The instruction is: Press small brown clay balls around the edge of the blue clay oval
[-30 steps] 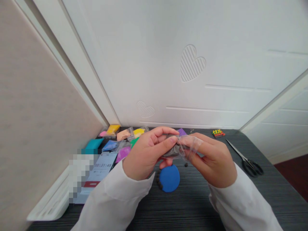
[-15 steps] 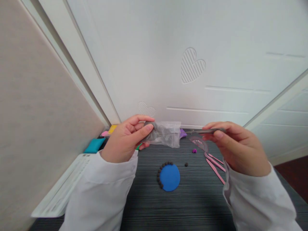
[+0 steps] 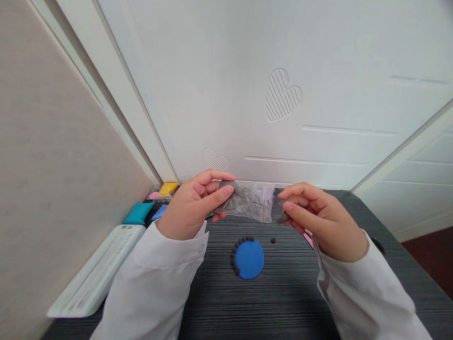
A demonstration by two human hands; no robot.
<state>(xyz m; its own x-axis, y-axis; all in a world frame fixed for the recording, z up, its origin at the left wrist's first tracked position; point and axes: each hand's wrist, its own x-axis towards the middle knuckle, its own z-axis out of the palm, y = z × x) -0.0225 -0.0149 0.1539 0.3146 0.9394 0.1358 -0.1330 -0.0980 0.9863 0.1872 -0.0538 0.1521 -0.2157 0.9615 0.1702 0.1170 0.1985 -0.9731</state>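
Observation:
My left hand (image 3: 193,205) pinches one end of a clear plastic bag (image 3: 249,200) that holds dark grey clay, held above the table. My right hand (image 3: 318,219) is closed at the bag's other end and pinches a small piece of dark grey clay (image 3: 283,218) between thumb and fingers. Below them a flat blue clay disc (image 3: 249,259) lies on the dark striped table (image 3: 283,302), with several small dark balls along its left rim. One loose dark ball (image 3: 273,240) sits just right of the disc.
Coloured clay packets lie at the back left: yellow (image 3: 167,189), teal (image 3: 138,213), blue (image 3: 160,211). A white ridged tray (image 3: 95,278) lies at the left edge. Pink tools (image 3: 308,236) peek out under my right hand. A white panelled door stands behind.
My right hand has moved left, back to the bag's open end, with the pulled-off clay piece. The left hand and bag have shifted slightly right and down.

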